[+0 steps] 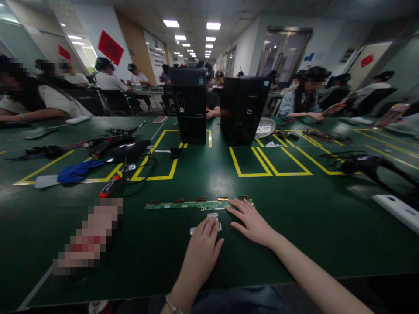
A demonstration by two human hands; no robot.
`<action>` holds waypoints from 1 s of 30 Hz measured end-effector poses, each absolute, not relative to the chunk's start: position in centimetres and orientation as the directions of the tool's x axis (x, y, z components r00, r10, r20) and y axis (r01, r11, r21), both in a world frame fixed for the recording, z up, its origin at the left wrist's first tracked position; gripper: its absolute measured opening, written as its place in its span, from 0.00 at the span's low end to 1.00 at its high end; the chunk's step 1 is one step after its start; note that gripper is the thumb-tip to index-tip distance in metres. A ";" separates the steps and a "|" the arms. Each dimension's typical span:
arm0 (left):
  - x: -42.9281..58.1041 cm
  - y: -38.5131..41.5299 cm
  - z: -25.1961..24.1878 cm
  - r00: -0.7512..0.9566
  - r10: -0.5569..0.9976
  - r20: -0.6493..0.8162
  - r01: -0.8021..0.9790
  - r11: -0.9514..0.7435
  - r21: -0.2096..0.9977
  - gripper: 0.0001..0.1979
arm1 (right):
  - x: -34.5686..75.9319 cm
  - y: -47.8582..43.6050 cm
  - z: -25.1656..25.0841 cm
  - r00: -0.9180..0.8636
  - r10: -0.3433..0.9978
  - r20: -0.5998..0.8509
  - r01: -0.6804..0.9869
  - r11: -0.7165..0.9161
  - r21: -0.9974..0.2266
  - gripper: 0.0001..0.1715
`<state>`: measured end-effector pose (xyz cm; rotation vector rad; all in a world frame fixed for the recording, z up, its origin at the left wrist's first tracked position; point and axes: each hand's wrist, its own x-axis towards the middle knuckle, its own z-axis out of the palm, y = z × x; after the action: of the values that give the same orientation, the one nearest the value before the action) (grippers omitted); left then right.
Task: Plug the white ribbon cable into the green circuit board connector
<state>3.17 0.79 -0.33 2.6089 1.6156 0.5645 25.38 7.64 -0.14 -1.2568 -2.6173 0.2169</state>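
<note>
A long, thin green circuit board (183, 205) lies crosswise on the green table, with brown tabs along its far edge. My right hand (250, 220) rests flat with spread fingers, its fingertips on the right part of the board. Just nearer to me, small white and silvery pieces (212, 216) lie on the table. My left hand (203, 244) is over these pieces, back of the hand up, fingers stretched out and thumb apart, fingertips touching them. The part of the pieces under the left fingers is hidden.
Two black computer towers (193, 109) stand beyond the board. On the left are a blue glove (77, 171), a red-handled screwdriver (110, 186) and cables; on the right, a black cabled object (373, 163) and a white device (397, 213). Several people sit around.
</note>
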 end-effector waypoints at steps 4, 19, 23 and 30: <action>3.7 0.7 -0.3 0.427 0.862 0.274 0.853 -0.484 0.194 0.22 | 25.2 7.5 -0.1 -0.623 0.770 0.136 0.735 0.636 -0.234 0.31; 4.9 1.0 -0.8 0.440 0.856 0.271 0.855 -0.492 0.166 0.23 | 24.7 7.3 0.1 -0.624 0.770 0.134 0.737 0.636 -0.230 0.29; 5.1 1.1 -0.9 0.429 0.861 0.272 0.859 -0.482 0.171 0.24 | 24.7 7.3 0.0 -0.621 0.769 0.151 0.732 0.638 -0.238 0.29; 5.2 1.1 -1.3 0.400 0.862 0.311 0.864 -0.468 0.186 0.22 | 24.8 7.3 0.0 -0.623 0.769 0.144 0.728 0.637 -0.252 0.29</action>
<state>5.20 1.05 -1.29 2.6329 1.6234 0.5798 24.77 7.31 0.04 -1.2199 -2.6207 0.2470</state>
